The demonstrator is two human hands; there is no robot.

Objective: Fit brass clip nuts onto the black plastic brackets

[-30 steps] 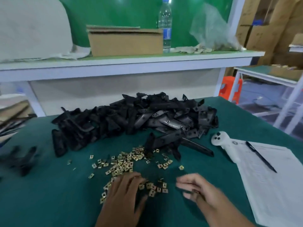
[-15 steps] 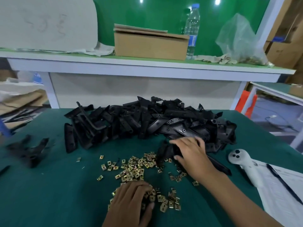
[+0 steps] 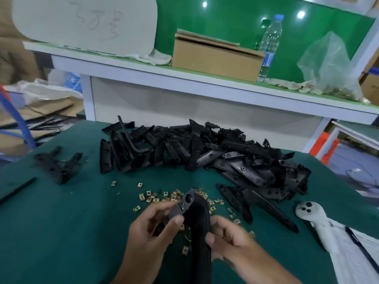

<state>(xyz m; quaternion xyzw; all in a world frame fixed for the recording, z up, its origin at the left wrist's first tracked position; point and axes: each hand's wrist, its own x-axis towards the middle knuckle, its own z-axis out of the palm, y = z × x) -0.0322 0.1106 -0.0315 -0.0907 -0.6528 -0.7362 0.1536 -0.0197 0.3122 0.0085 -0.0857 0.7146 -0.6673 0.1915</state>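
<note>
I hold one long black plastic bracket (image 3: 198,214) upright-tilted above the green table, its rounded end with holes pointing away from me. My right hand (image 3: 229,238) grips its shaft from the right. My left hand (image 3: 155,224) pinches the bracket's upper part between thumb and fingers; whether a nut is between them I cannot tell. Small brass clip nuts (image 3: 155,198) lie scattered on the table under and beyond my hands. A big heap of black brackets (image 3: 215,152) sits behind them.
Two more black brackets (image 3: 59,165) lie at the left. A white controller (image 3: 313,218) and papers with a pen (image 3: 361,249) lie at the right. A raised shelf holds a cardboard box (image 3: 215,56), a water bottle (image 3: 269,46) and a plastic bag (image 3: 330,66).
My right hand reached into the pile, took a bracket and brought it back in front of me. My left hand left the nuts on the table and rose to the bracket.
</note>
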